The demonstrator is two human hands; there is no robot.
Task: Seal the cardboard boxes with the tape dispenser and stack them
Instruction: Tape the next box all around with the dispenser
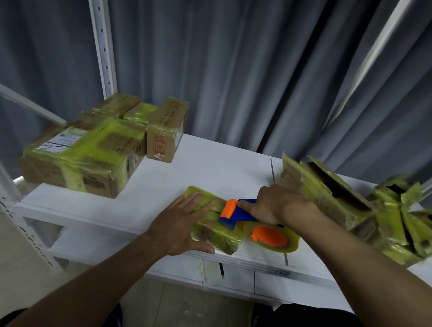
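One white shelf [210,168] is shown, with taped boxes [88,156] stacked at upper left; at lower centre a small box [215,235] is pressed by the flat, straight-fingered left hand [183,223], and a tape dispenser [239,213] is clasped against it in the curled right hand [275,205].

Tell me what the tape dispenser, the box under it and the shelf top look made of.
Tape dispenser: likely moulded plastic, smooth matte blue and orange.
Box: cardboard, brown patches under glossy, wrinkled yellowish tape.
Shelf top: smooth white board, perhaps painted metal or laminate.
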